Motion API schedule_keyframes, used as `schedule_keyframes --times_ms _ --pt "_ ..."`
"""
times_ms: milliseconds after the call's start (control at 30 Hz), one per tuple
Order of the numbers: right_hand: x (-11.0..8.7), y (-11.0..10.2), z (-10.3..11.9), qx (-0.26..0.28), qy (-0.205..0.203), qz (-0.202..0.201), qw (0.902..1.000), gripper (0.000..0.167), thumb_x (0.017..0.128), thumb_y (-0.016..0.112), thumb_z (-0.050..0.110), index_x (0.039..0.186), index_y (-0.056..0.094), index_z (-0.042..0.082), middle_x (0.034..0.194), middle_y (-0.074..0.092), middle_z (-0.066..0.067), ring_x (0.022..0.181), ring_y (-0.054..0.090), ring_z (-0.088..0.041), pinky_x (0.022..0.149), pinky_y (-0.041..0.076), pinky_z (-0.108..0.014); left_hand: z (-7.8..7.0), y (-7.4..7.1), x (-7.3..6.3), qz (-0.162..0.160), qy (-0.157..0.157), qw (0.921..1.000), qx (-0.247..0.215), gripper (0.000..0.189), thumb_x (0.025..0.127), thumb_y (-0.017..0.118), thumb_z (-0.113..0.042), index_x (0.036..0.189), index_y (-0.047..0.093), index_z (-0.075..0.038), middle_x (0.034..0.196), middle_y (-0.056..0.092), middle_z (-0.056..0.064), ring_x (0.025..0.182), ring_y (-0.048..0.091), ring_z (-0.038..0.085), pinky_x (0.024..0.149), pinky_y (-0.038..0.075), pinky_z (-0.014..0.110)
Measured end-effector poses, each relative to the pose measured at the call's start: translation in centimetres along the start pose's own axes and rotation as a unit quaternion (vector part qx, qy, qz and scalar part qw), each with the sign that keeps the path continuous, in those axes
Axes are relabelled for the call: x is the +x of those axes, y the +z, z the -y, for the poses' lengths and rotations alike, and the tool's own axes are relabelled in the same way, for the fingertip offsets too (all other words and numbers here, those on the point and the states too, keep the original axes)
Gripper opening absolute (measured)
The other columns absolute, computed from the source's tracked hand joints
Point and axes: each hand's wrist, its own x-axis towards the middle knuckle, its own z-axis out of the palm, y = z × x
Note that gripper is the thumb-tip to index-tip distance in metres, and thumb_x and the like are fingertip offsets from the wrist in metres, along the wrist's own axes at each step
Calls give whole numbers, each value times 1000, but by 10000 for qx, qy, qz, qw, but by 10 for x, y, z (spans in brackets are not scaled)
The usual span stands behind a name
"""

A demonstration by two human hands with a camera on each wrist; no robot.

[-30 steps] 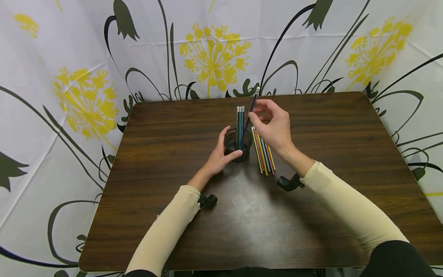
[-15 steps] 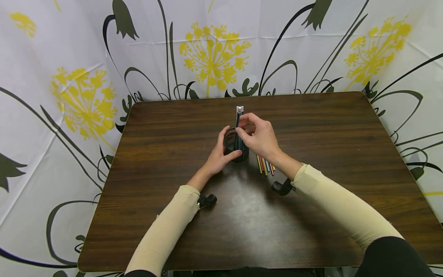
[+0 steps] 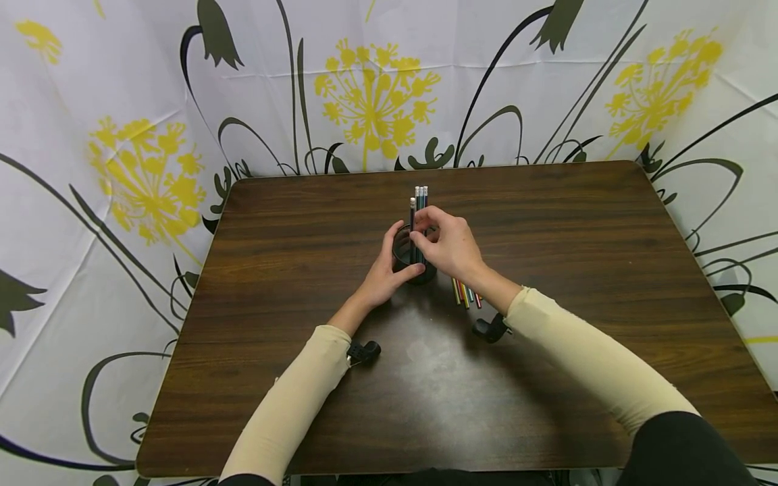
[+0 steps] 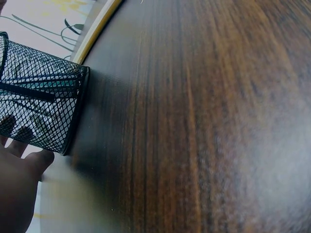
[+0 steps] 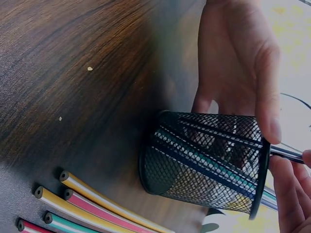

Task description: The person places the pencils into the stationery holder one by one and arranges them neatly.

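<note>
A black mesh pencil cup [image 5: 204,160] stands upright on the table, and my left hand [image 3: 383,273] grips it from the left side, thumb near the rim. My right hand [image 3: 450,241] pinches a dark pencil [image 3: 412,216] whose lower part is inside the cup; its white eraser end points up. Several other pencils [image 3: 422,194] with erasers upward stand in the cup just behind it, dark and teal. In the left wrist view the cup's mesh wall [image 4: 39,92] shows pencils through it.
Several striped pencils [image 5: 97,204], yellow, red and green, lie side by side on the wooden table [image 3: 292,270] right of the cup, partly under my right hand in the head view. A flower-patterned curtain [image 3: 261,88] hangs behind the table's far edge.
My right hand has moved left and down from beside the cup to over its rim, bringing the dark pencil into the cup and toward its left side. The left hand stays on the cup.
</note>
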Motion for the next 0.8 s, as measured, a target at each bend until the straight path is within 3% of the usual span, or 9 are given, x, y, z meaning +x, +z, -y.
schedule_keyframes --times_ms 233,467,800 --pt "2 3 -4 -217 59 7 9997 23 91 70 11 112 64 7 96 71 -7 75 68 -19 71 55 -36 1 0 1 35 99 9998 -145 83 94 62 -5 156 7 -10 155 25 19 142 28 34 112 21 58" --pt "4 6 -7 -356 279 -3 9990 22 90 72 14 110 65 8 92 71 -5 75 68 -19 70 55 -35 37 2 10 -185 167 9997 13 85 93 67 -16 155 10 -30 154 32 1 138 34 15 112 26 49" --pt "10 12 -9 -541 630 -240 9963 18 88 74 19 103 68 9 88 72 -2 72 67 -15 68 54 -33 35 2 9 -155 60 9999 17 86 93 67 -19 156 9 -29 153 34 4 139 35 23 112 25 51"
